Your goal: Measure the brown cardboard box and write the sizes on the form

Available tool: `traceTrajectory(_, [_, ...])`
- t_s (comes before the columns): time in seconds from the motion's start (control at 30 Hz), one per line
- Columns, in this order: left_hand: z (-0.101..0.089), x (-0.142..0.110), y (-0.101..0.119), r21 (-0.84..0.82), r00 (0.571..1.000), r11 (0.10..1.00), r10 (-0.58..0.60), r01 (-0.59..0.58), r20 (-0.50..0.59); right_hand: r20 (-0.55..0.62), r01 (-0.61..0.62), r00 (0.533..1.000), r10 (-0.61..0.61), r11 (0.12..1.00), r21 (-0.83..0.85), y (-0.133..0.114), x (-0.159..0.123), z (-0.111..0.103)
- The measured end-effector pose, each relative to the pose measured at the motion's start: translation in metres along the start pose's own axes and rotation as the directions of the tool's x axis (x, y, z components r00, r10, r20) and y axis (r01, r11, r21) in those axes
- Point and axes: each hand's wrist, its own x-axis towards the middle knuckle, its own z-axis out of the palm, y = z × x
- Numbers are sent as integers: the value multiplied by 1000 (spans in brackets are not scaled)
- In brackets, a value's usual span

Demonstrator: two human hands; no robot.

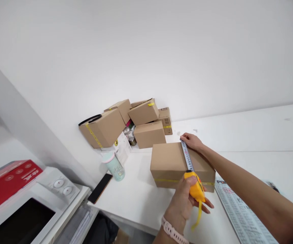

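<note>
1. Black slab [100,188]: lies along the left edge of the table [136,193]. A knock could push it over the edge.
2. Tumbler [115,169]: stands near the slab, well apart from both hands. An elbow swung wide to the left could topple it.
3. Tilted box [143,113]: sits at a slant on the pile by the wall. Its uneven seat could let it slide if the pile is jolted.
4. Carton [168,157]: rests on the table in front of the pile. Uneven pull between the hands could turn it, skewing the reading.
5. Left hand [183,203]: its grip is closed around the yellow tape measure [197,191] at the carton's near side. Loosened hold could let the case drop or swing; the hanging yellow strap [199,215] could snag.
6. Blade [186,154]: extends across the carton's top. Any departure from square could give a false length.
7. Right hand [193,141]: its fingers are at the blade's end, by the carton's far edge. Whether this grip pinches or only presses cannot be told. A slip could cause sudden recoil, with a risk to the fingers.
8. Printed sheet [240,210]: lies beside the carton, below the right forearm. A lowered forearm could drag it.
</note>
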Motion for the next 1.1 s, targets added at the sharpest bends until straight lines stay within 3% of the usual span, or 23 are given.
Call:
traceTrajectory(0.23, [-7,-3,-11,-59,1000,998,-15,15,-2,77,-51,996,52,999,-20,10,2,4])
traceTrajectory(0.8, [1,-10,-14,-6,1000,1000,1,-1,-28,64,-59,996,60,998,-19,17,6,8])
traceTrajectory(1.0, [4,-7,-10,-1,1000,1000,17,-17,-14,56,-81,995,77,995,62,7,3,6])
traceTrajectory(1.1, [0,-18,-10,23,997,997,70,-70,17,31,-65,998,61,983,173,-4,-3,-9])
